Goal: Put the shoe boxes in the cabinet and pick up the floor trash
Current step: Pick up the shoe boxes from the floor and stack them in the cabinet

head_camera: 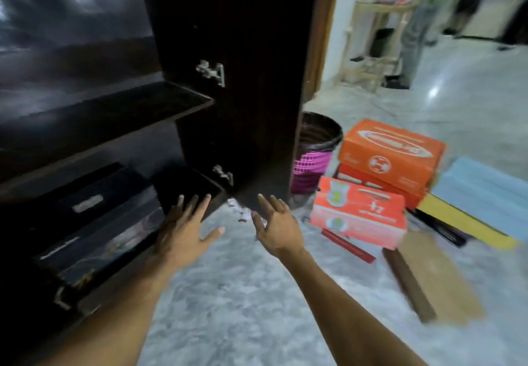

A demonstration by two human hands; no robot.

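A dark wooden cabinet fills the left, its door swung open. Black shoe boxes lie on its bottom shelf. My left hand is spread open in front of the bottom shelf's right end. My right hand hovers open over the floor just right of it, empty. Orange shoe boxes are stacked on the floor at the right, with a lighter orange box in front. Small scraps of paper trash lie on the floor beneath the door's lower corner.
A dark bin with a pink basket stands behind the door. A blue-and-yellow flat box, a brown cardboard piece and a red strip lie at the right. A person stands far back by a wooden rack.
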